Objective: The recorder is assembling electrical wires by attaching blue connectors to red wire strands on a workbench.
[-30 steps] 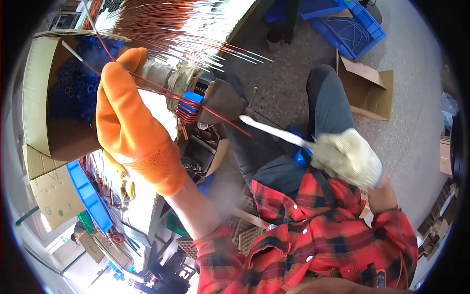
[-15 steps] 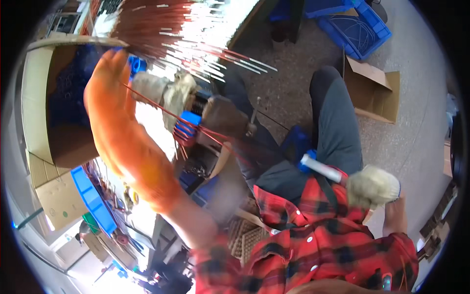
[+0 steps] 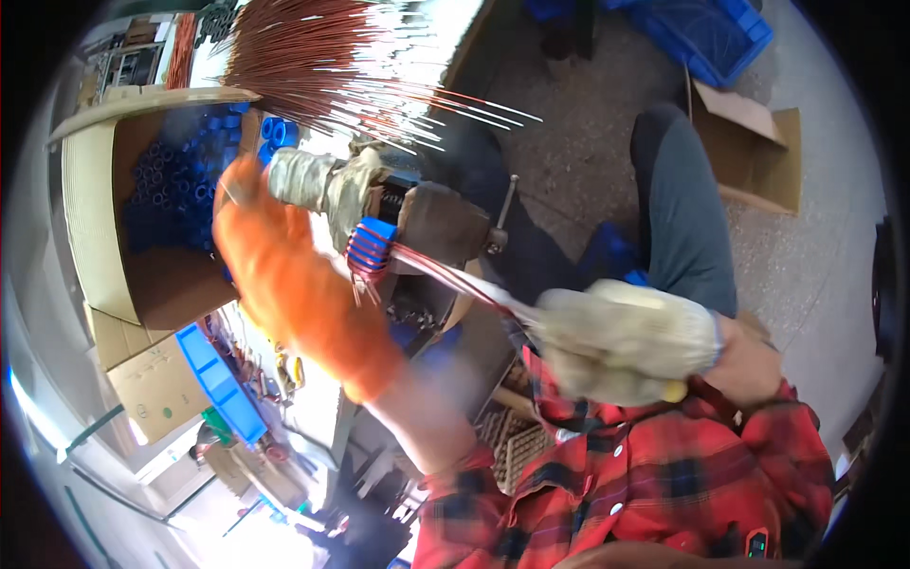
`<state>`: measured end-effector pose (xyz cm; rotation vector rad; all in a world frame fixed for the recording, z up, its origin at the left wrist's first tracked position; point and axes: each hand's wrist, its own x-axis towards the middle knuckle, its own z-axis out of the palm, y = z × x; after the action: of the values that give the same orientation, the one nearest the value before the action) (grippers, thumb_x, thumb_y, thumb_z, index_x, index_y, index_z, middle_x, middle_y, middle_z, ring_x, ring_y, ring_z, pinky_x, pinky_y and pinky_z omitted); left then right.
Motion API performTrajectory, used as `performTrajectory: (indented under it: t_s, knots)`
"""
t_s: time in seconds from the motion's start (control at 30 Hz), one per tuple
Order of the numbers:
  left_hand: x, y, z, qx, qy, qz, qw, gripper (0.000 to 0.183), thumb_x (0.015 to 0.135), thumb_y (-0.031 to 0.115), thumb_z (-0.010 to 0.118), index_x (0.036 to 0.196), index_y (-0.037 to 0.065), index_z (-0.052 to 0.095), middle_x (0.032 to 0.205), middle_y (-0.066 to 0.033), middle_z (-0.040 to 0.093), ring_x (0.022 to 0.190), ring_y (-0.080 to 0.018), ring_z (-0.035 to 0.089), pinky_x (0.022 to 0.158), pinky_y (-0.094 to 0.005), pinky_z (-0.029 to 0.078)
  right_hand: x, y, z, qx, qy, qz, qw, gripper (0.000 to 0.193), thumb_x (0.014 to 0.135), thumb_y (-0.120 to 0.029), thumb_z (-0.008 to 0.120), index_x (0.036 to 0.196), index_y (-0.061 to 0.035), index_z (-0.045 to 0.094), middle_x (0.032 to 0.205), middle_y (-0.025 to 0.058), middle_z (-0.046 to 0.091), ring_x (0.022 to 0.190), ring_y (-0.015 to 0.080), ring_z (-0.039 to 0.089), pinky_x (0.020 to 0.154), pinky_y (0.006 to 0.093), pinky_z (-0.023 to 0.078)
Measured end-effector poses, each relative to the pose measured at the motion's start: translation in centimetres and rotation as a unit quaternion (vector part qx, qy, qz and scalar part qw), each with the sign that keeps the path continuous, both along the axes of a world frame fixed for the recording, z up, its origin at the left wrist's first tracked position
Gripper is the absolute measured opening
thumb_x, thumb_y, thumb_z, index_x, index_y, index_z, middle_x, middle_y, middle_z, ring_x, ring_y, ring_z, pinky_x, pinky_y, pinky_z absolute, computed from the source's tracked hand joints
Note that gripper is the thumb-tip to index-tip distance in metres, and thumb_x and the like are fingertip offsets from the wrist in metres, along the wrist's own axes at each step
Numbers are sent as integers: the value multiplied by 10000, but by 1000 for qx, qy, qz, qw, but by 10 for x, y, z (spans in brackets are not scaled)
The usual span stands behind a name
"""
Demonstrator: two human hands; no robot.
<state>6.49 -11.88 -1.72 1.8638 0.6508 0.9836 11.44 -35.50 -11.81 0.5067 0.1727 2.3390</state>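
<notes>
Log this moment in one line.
left hand: near cardboard box, grip unclear | right hand: holding white stick | blue ring: wound with red wire

Head view. Showed no legible word, number or brand name. Bore, on the side panel of the brown cardboard carton (image 3: 156, 389) at lower left, just below the larger open cardboard box (image 3: 100, 218), a small round green mark (image 3: 168, 412) toward the lower edge, with fainter printing near it, too small and too soft for reading. Displayed, on the face of the small dark device (image 3: 756, 543) with an orange-red rim, low on the front of the red and black checked shirt (image 3: 664, 474), a green glow, too small for telling apart as letter, figure or plain light.
</notes>
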Motion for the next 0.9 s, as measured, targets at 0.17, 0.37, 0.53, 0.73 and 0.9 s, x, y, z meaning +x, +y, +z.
performTrajectory:
  t_s: [0.17,0.37,0.53,0.73,0.9]
  knots:
    - [-51,2,56,211,189,-167,944,1089,820,408,969,1686,-6,454,1547,-194,651,1378,-312,667,1189,-443,488,26,-197,-14,-248,-676,-229,655,460,1127,-460,655,987,-27,724,731,34,655,584,149,644,546,321,538]
    - [-15,-8,66,569,278,-203,747,847,560,237,1052,1337,19,794,1199,-108,807,1109,-312,746,1003,-416,585,48,-222,-17,-244,-664,-308,636,546,1117,-529,620,883,-47,724,633,-11,572,537,101,581,459,287,429]
    - [-15,-18,60,563,270,-138,769,691,582,381,1056,1182,112,845,1018,9,808,935,-240,724,950,-386,565,29,-157,-31,-201,-744,-196,606,326,1125,-303,598,944,-52,702,690,11,612,522,110,585,476,285,441]
    - [2,-58,24,277,119,113,947,584,677,234,1065,1202,93,851,976,-2,794,797,-155,678,822,-320,555,22,-101,-10,81,-858,-209,463,206,1070,-232,664,1141,-83,788,794,149,727,694,370,747,646,475,595]
    - [-18,-54,56,391,267,11,881,570,788,146,993,1328,93,820,1044,-60,799,919,-114,675,847,-318,562,27,-73,11,77,-869,-196,448,271,1100,-350,687,1145,-110,803,819,219,742,769,434,759,688,512,599]
